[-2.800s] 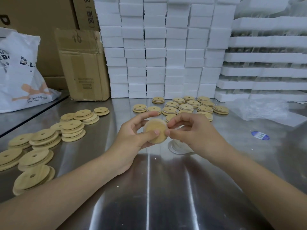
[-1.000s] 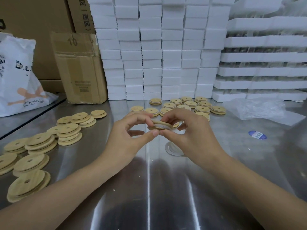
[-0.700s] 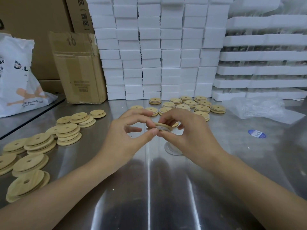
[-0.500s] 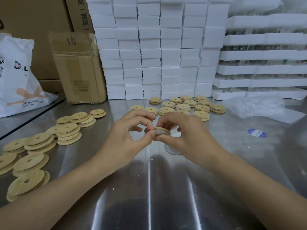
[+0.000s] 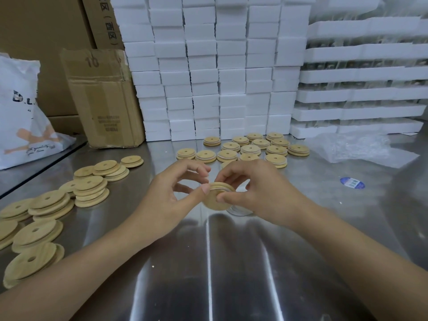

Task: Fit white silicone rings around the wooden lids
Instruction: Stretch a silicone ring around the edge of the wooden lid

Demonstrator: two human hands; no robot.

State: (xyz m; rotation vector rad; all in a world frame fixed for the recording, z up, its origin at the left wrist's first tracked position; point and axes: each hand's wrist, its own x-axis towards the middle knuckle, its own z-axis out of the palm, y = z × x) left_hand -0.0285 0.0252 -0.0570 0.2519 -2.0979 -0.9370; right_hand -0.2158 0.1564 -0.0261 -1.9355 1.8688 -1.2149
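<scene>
Head view: you held one wooden lid (image 5: pixel 214 198) between both hands, just above the steel table (image 5: pixel 231 262) in the middle of the picture. Your left hand (image 5: pixel 171 195) pinched its left edge, thumb tip against the rim and fingers curled above. Your right hand (image 5: pixel 261 193) gripped the right edge, thumb lying on the near face. Whether the lid was already ringed could not be told. Stacks of bare lids (image 5: pixel 90 185) lay to your left. Lids with white rings (image 5: pixel 250 149) sat in rows beyond your hands, near the foam blocks (image 5: pixel 208 77). A cardboard box (image 5: pixel 104 100) and a white bag (image 5: pixel 20 112) stood far left.
</scene>
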